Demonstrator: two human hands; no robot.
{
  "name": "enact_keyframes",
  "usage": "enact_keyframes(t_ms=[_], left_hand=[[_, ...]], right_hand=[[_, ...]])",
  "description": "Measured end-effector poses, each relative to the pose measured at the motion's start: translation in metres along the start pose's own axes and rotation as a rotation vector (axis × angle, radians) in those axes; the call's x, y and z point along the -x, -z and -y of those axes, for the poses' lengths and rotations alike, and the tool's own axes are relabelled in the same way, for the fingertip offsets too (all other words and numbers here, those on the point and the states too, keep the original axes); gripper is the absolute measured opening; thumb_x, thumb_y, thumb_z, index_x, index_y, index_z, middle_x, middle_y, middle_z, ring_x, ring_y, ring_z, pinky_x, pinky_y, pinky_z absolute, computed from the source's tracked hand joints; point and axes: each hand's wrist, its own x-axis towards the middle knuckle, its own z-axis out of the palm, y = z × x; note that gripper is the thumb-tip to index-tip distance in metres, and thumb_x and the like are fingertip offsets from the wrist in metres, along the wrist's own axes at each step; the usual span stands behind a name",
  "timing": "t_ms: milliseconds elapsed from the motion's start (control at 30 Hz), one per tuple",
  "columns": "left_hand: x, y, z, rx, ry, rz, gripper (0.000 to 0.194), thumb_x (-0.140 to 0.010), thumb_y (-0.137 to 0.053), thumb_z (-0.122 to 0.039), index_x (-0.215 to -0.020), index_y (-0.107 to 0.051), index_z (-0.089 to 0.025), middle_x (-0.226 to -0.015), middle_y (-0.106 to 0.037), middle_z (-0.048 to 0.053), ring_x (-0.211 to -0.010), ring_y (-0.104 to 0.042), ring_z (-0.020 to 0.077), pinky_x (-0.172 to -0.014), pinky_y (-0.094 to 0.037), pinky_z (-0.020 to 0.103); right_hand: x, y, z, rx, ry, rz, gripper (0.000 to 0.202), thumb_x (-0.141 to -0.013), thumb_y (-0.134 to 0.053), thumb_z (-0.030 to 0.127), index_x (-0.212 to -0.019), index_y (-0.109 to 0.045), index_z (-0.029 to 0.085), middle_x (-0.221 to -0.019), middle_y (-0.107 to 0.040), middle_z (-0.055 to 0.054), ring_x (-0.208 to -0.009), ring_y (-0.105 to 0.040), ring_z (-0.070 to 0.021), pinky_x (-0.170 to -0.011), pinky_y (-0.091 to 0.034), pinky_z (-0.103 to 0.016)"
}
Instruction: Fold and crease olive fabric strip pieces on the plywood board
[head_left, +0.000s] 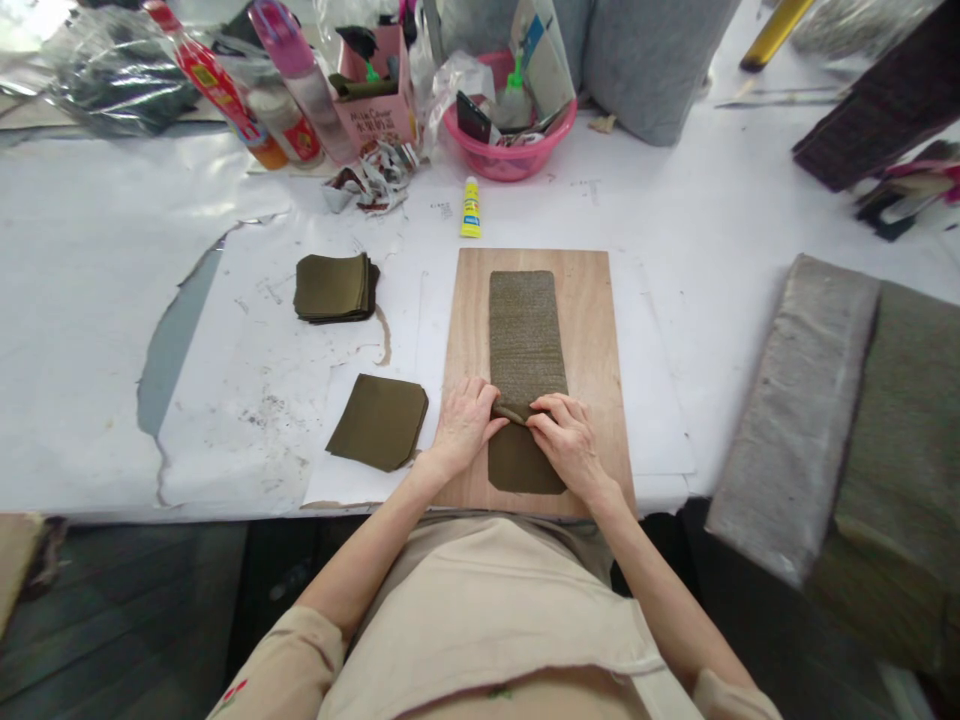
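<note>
Left hand (463, 420): fingers and thumb drawn together, pinching the left end of the raised edge (512, 412).
Right hand (568, 438): thumb and forefinger brought together at the right end of the same edge, the other fingers loosely curled.
Textured strip (527, 330): olive, lying flat on the wooden board (589, 330), directly beyond the hands; long axis running away from the wearer, nearly parallel to the board's long sides, far end leaning slightly left.
Smooth piece (525, 465): olive, on the wearer's side of the hands, in line with the strip; clipped corners point toward the wearer.
Raised edge: between the hands, crosswise to the strip's long axis, its right end dipping slightly toward the wearer; which piece it belongs to cannot be told.
Near stack (381, 422): olive pieces just left of the left hand, set askew.
Far stack (334, 287): similar pieces, farther from the left hand, beyond the near stack.
Yellow tube (470, 210): on the white-covered desk (652, 240), beyond both hands and the board; narrow end pointing away.
Pink basket (499, 160): beyond the tube, holding assorted items.
Grey sheet (799, 400): well right of the right hand, reaching past the desk's near edge.
</note>
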Motion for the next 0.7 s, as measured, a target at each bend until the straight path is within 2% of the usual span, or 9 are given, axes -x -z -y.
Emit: enact_keyframes(t_ms=[67,167,267,400,600,700], left_hand=[[-0.002,0.002,-0.001,-0.02,-0.032,-0.004,0.032,-0.081,-0.072,-0.025,-0.109,-0.056,-0.02,-0.108,-0.051,0.007,-0.103,-0.048,0.0246,-0.089,-0.046,0.038],[-0.01,0.007,-0.001,-0.065,-0.157,0.05,0.031,-0.081,-0.072,-0.02,-0.108,-0.059,-0.024,-0.11,-0.05,0.005,-0.104,-0.047,0.0242,-0.089,-0.045,0.037],[-0.017,0.013,0.0,-0.089,-0.232,0.102,0.025,-0.08,-0.073,-0.021,-0.102,-0.062,-0.022,-0.107,-0.051,0.006,-0.105,-0.047,0.0248,-0.089,-0.045,0.037],[-0.02,0.014,0.003,-0.067,-0.234,0.116,0.023,-0.082,-0.072,-0.023,-0.102,-0.061,-0.02,-0.106,-0.052,0.006,-0.104,-0.048,0.0237,-0.089,-0.046,0.038],[-0.013,0.007,0.005,-0.042,-0.204,0.085,0.023,-0.084,-0.069,-0.022,-0.104,-0.06,-0.022,-0.108,-0.051,0.005,-0.102,-0.049,0.0232,-0.089,-0.047,0.038],[-0.012,0.007,0.004,-0.036,-0.2,0.078,0.024,-0.083,-0.069,-0.022,-0.105,-0.059,-0.022,-0.108,-0.052,0.006,-0.102,-0.049,0.0237,-0.088,-0.047,0.038]], right_hand=[[0.002,-0.001,-0.001,-0.009,0.044,-0.007,0.012,-0.093,-0.055,0.015,-0.089,-0.064,0.022,-0.113,-0.065,-0.003,-0.118,-0.049,-0.0218,-0.102,-0.039,-0.039],[0.003,-0.004,-0.003,-0.034,0.086,0.013,0.015,-0.094,-0.052,0.014,-0.087,-0.062,0.022,-0.108,-0.068,-0.001,-0.117,-0.051,-0.0207,-0.106,-0.037,-0.04],[0.002,-0.005,-0.004,-0.025,0.054,0.001,0.013,-0.094,-0.052,0.015,-0.093,-0.063,0.022,-0.103,-0.067,-0.003,-0.112,-0.053,-0.0203,-0.104,-0.038,-0.04],[0.002,-0.003,-0.005,0.017,-0.046,-0.012,0.016,-0.092,-0.059,0.021,-0.106,-0.065,0.02,-0.11,-0.063,-0.008,-0.112,-0.052,-0.0236,-0.098,-0.042,-0.041],[-0.001,-0.002,-0.004,-0.01,-0.088,0.0,0.007,-0.09,-0.061,0.022,-0.092,-0.068,0.022,-0.112,-0.062,-0.007,-0.118,-0.05,-0.0246,-0.1,-0.042,-0.043],[-0.001,-0.003,-0.003,-0.031,-0.052,-0.002,0.011,-0.092,-0.057,0.02,-0.088,-0.067,0.022,-0.111,-0.063,-0.006,-0.119,-0.049,-0.0233,-0.101,-0.042,-0.043]])
